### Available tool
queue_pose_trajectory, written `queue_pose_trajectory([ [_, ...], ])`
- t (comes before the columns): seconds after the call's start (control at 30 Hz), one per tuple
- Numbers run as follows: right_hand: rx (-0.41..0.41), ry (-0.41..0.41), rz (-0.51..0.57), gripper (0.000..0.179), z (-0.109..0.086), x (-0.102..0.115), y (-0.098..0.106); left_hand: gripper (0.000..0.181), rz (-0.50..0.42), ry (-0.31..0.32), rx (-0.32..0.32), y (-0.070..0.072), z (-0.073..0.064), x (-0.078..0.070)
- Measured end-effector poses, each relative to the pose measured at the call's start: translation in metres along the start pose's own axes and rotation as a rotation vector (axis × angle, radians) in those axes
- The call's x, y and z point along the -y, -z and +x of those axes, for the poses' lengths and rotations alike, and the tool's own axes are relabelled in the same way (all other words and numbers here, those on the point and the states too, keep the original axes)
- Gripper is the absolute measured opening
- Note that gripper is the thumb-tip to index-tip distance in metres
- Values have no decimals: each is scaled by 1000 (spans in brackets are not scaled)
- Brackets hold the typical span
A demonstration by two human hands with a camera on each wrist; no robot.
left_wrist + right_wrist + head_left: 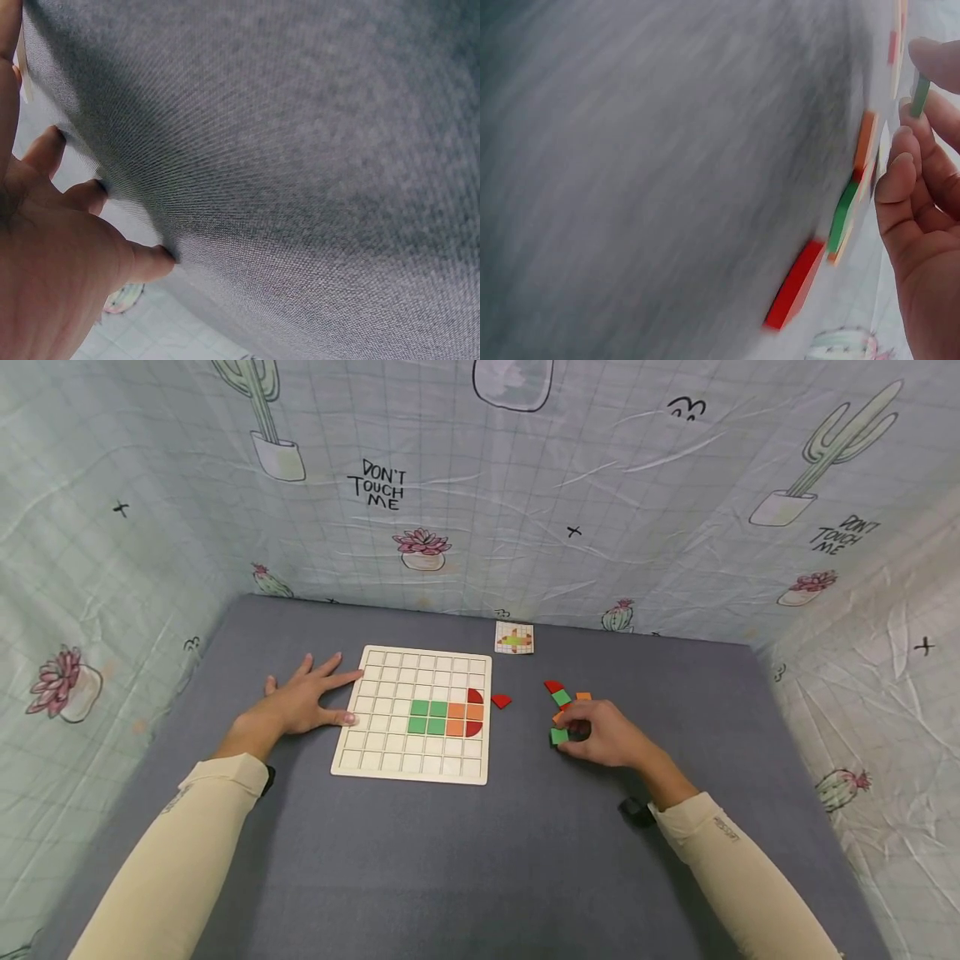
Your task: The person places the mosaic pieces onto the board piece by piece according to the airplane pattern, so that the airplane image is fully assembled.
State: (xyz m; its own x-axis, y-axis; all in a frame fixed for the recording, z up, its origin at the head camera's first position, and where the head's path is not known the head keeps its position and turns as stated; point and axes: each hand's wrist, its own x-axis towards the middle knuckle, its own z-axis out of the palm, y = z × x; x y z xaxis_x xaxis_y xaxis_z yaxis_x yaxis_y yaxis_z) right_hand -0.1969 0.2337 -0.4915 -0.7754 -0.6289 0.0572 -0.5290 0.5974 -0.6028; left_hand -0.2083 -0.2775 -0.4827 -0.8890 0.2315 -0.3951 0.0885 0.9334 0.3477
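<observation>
A cream grid board (375,743) lies on the table with four green squares (427,717) in a block, orange squares (456,718) beside them and red quarter-round pieces (475,696) at its right side. My left hand (303,697) spreads its fingers at the board's left edge, thumb and index fingertip on the rim; in the left wrist view other fingertips rest on the cloth. Right of the board, my right hand (606,735) pinches a green square tile (920,97) between thumb and fingers, seen edge-on in the right wrist view.
Beyond the right hand lie loose pieces: a red one (553,686), a green square (561,697) and an orange one (583,696), partly hidden. Another red piece (501,701) sits just off the board's right edge. A pattern card (514,637) lies behind, near the printed curtain (480,527).
</observation>
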Motion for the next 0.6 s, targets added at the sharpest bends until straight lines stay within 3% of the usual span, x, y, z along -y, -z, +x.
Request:
queue_pose_trajectory([
  [0.43,27,16,156,16,30,24,-17,99,4,4,1,-3,3,2],
  [0.6,7,47,157,17,40,34,-23,98,3,1,-2,-1,1,1],
])
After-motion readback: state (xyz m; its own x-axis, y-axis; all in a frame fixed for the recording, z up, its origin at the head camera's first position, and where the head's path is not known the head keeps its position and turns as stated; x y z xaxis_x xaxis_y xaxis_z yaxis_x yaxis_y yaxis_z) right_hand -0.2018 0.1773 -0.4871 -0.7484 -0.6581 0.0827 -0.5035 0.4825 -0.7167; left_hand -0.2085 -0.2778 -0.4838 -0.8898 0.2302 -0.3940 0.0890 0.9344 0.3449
